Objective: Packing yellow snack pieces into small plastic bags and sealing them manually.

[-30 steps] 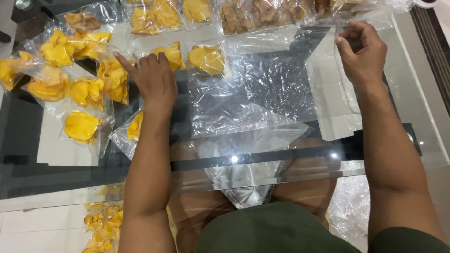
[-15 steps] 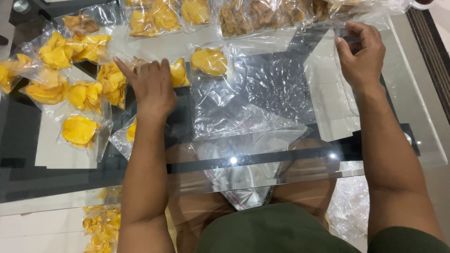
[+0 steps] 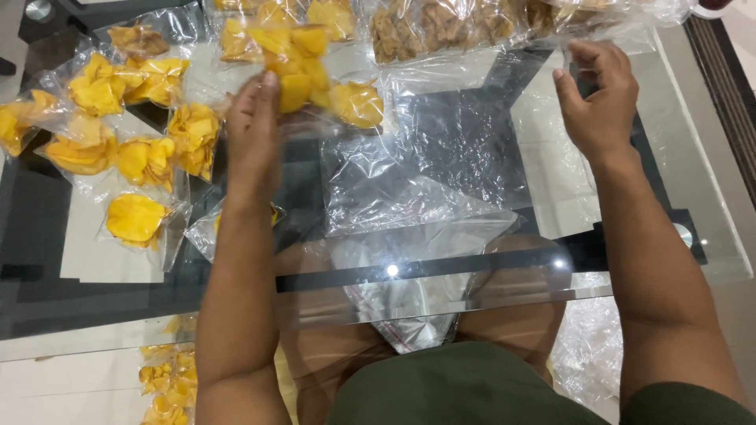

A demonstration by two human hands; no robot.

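My left hand (image 3: 253, 134) is raised over the glass table (image 3: 472, 267), blurred, and grips a clear packet of yellow chips (image 3: 295, 67) by its near edge. My right hand (image 3: 600, 98) is at the far right, thumb and fingers pinched on the edge of an empty clear plastic bag (image 3: 551, 149) that lies flat on the glass. Crumpled empty clear bags (image 3: 409, 181) lie between my two arms. Another packet of yellow chips (image 3: 356, 102) rests just right of the lifted one.
Several clear packets of yellow chips (image 3: 134, 157) cover the left side of the table. Bags of brown chips (image 3: 441, 24) line the far edge. One packet (image 3: 206, 228) lies under my left forearm. More chip packets (image 3: 169, 378) sit on the floor below the glass.
My left hand has lifted from resting flat on the table and now holds a packet of yellow chips up in the air. My right hand stayed at the bag edge, barely shifting.
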